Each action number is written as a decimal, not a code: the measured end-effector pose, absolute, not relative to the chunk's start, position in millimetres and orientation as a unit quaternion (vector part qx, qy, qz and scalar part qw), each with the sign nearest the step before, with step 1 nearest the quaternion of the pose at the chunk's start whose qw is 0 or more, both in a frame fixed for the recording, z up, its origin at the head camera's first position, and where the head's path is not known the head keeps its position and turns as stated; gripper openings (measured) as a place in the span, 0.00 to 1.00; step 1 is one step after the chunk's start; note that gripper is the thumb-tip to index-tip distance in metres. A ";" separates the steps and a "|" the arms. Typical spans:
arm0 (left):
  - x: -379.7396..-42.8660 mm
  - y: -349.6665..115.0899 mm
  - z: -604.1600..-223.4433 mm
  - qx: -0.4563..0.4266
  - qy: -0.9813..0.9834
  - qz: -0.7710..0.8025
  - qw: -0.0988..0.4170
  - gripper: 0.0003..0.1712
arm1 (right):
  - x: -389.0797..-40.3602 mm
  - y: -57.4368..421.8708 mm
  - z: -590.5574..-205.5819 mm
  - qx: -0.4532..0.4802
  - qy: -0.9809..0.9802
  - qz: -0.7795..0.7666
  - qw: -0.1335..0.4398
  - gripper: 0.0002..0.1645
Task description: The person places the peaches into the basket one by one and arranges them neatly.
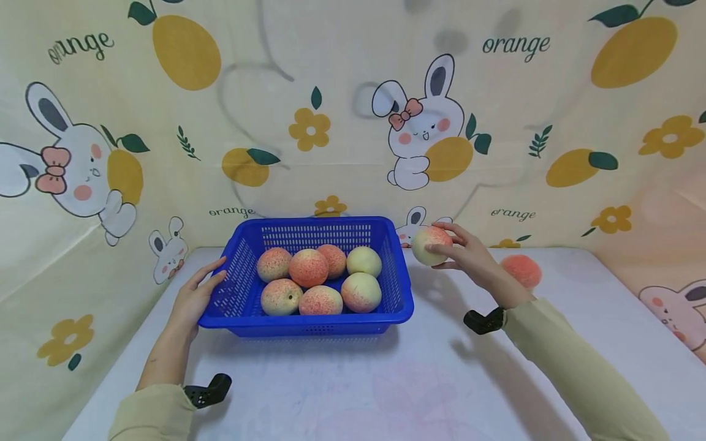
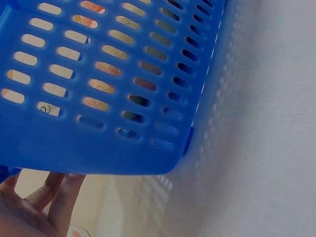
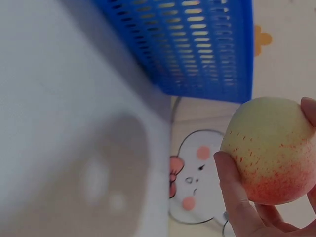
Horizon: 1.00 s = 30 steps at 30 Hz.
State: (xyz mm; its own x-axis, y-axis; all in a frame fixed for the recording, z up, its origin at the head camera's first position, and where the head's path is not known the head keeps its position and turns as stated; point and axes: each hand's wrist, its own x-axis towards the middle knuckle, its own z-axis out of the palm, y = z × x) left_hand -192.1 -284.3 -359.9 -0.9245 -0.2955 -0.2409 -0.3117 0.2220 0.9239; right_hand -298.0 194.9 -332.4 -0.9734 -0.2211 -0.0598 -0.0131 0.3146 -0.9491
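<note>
A blue plastic basket (image 1: 312,327) with slotted walls stands on the table, and several peaches (image 1: 309,267) lie in it. My left hand (image 1: 193,296) holds the basket's left rim; in the left wrist view its fingers (image 2: 66,200) reach up to the basket's edge, tips hidden behind it. Just beyond the right rim, my right hand (image 1: 469,254) grips a pale yellow peach (image 1: 427,246) with a red blush, raised above the table. The right wrist view shows this peach (image 3: 271,150) between thumb and fingers, apart from the basket wall (image 3: 197,59).
Another pinkish-red peach (image 1: 521,271) lies on the white table (image 1: 331,392) at the right, behind my right forearm. A cream cloth (image 1: 342,135) printed with rabbits and oranges hangs behind and at the sides. Black wrist devices (image 1: 484,321) sit on both arms.
</note>
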 end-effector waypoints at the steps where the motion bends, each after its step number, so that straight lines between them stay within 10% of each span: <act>1: -192.1 -284.4 -359.8 -0.194 0.782 0.592 0.006 0.34 | -298.1 193.3 -330.1 -0.076 0.806 -0.580 0.090 0.43; 30: -193.5 -286.0 -360.5 -0.181 0.792 0.584 -0.008 0.34 | -305.9 100.8 -273.0 -0.170 0.767 -0.608 0.113 0.38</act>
